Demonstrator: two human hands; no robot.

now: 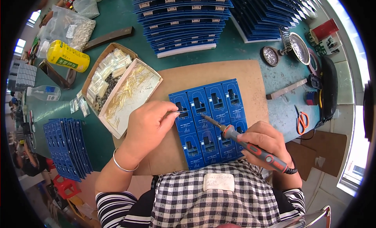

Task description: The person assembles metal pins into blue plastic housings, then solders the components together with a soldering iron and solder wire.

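Note:
A blue circuit board panel (199,128) with several cut-out sections lies on a brown cardboard sheet (250,71) before me. My left hand (150,120) pinches a thin metal pin (183,111) by one end, its other end over the panel's upper left part. In my right hand (268,139) is a grey and red soldering iron (250,147). Its tip points up and left at the panel, close to the pin's far end; whether it touches the board I cannot tell. Left of the panel, a cardboard box (154,82) holds loose gold-coloured pins (129,85) and small bags.
Tall stacks of blue boards (184,28) stand at the back, and another stack (66,147) at left. A yellow bottle (68,56) lies left. At right are a soldering iron stand (288,41), a small dish (270,55) and orange-handled scissors (302,121).

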